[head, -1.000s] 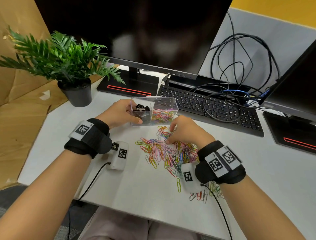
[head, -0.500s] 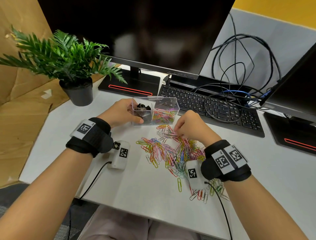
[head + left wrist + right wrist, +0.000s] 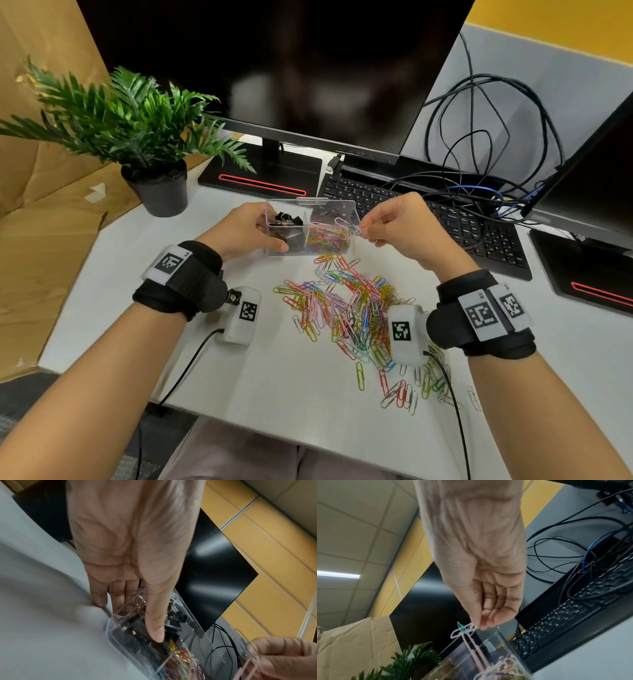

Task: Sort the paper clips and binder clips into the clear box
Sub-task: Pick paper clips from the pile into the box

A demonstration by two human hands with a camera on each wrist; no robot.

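Note:
A clear box with two compartments stands in front of the keyboard. Black binder clips fill its left compartment and coloured paper clips its right one. My left hand grips the box's left end, thumb on the near wall and fingers behind. My right hand hovers at the box's right edge and pinches a few linked paper clips, pink, white and teal, which dangle over the right compartment. A large pile of coloured paper clips lies on the white desk below my hands.
A potted plant stands at the left. A monitor on its stand, a black keyboard and tangled cables sit behind the box. A second monitor is at the right. Loose paper clips reach near the desk's front edge.
My right hand left the pile with a few paper clips pinched and rose to the box's right compartment. The left hand stayed on the box.

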